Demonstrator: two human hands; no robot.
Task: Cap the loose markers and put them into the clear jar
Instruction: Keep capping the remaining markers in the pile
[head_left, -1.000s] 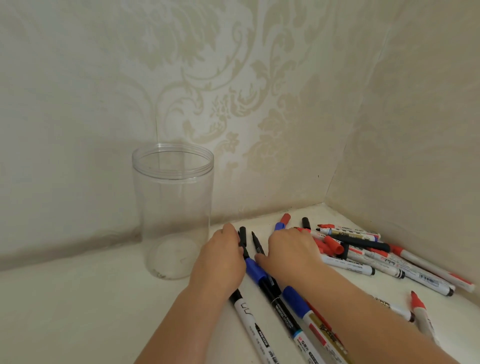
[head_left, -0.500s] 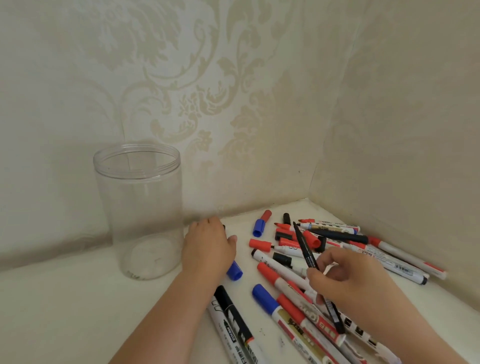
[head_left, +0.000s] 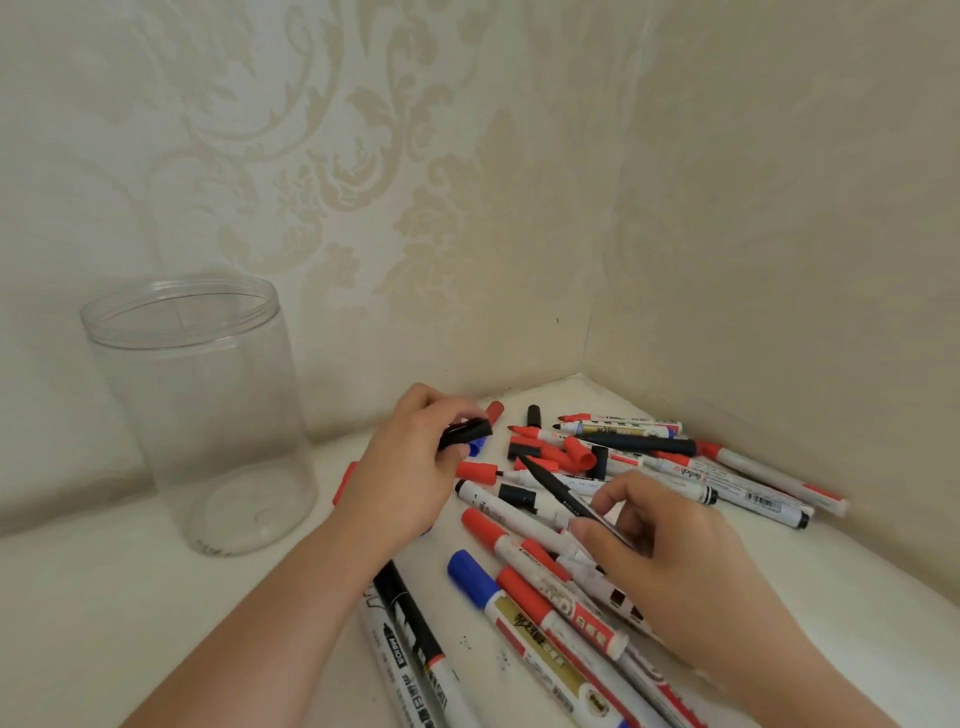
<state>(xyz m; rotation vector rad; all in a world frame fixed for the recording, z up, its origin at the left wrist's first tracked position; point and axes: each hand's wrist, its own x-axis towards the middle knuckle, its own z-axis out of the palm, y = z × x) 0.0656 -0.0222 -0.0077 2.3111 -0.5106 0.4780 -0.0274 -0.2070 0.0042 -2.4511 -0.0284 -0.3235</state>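
A clear jar (head_left: 202, 415) stands upright and empty at the left, near the wall. My left hand (head_left: 405, 467) is raised over the marker pile and pinches a black cap (head_left: 466, 433), its open end pointing right. My right hand (head_left: 670, 540) grips a thin black uncapped marker (head_left: 550, 480) whose tip points up-left toward the cap; tip and cap are apart. Many markers lie loose on the white surface, among them a blue-capped one (head_left: 475, 577) and red-capped ones (head_left: 488, 527). Loose red caps (head_left: 576, 452) lie in the pile.
Two wallpapered walls meet in a corner (head_left: 587, 358) just behind the pile. A black marker (head_left: 410, 623) and a white one lie under my left forearm. More markers (head_left: 753, 478) stretch to the right along the wall. Bare white surface (head_left: 130, 623) lies in front of the jar.
My left hand lifted from the table with a black cap pinched in it. My right hand holds the thin black marker, now pointed toward the cap. The view shifted right.
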